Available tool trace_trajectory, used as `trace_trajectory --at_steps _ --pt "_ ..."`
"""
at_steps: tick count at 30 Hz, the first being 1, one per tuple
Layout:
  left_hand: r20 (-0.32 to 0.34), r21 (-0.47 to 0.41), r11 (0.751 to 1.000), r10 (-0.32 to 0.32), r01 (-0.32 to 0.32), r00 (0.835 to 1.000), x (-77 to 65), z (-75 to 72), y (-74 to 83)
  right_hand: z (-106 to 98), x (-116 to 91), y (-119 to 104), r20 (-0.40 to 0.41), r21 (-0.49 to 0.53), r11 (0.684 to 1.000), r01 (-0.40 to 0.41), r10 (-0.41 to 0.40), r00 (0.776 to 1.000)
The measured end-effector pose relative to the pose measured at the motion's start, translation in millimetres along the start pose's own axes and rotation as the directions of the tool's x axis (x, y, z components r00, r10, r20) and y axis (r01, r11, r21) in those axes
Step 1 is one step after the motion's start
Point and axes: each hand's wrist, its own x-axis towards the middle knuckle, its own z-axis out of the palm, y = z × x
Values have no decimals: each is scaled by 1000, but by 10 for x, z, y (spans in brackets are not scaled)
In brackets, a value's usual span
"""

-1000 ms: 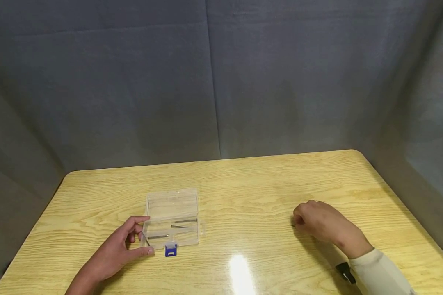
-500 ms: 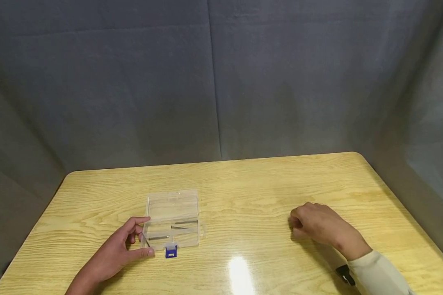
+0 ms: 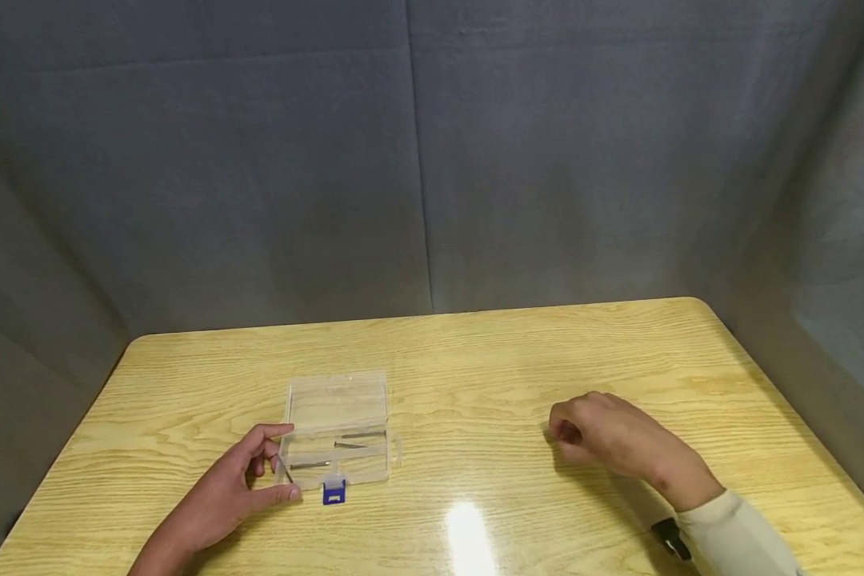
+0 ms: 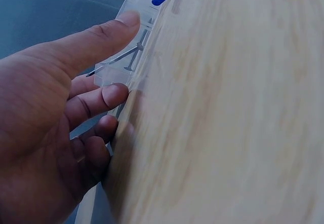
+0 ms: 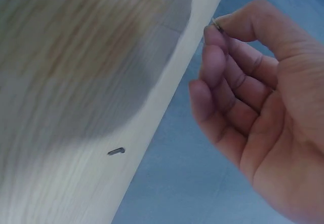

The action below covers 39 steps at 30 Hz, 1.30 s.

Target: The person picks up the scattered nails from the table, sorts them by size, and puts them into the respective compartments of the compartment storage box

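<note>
A clear plastic box (image 3: 363,466) lies with its lid folded back on the table, left of centre. My left hand (image 3: 219,498) holds its left end, thumb at the front edge and forefinger at the back. Several nails (image 3: 310,465) lie in its compartments. One nail (image 4: 119,55) leans across the left wall, beside the thumb. At the right, my right hand (image 3: 612,436) is just above the table. In the right wrist view its thumb and forefinger pinch a small thin metal piece (image 5: 217,25), mostly hidden by the fingertips.
A blue latch (image 3: 334,492) hangs at the box's front edge. In the right wrist view a short dark metal piece (image 5: 116,151) lies on the tabletop. The wooden table (image 3: 475,376) has grey cloth (image 3: 418,160) behind it and along both sides.
My right hand has shifted a little to the left above the table. The left hand and the box have stayed in place.
</note>
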Motion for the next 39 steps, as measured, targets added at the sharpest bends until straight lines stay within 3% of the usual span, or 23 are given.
trace_trajectory --at_steps 18,24,31,39 --pt "-8 24 1000 -8 8 1000 20 -7 19 52 208 -273 -36 -52 997 64 -66 997" --pt "-1 16 999 -32 32 999 22 -5 10 112 300 -410 -67 -78 990 118 -124 990" --pt "-4 14 1000 -9 9 1000 20 -1 9 162 400 -514 -97 -83 982 168 -176 980" --pt "0 15 1000 -26 26 1000 3 -8 3 238 528 -638 -127 -100 972 214 -226 966"
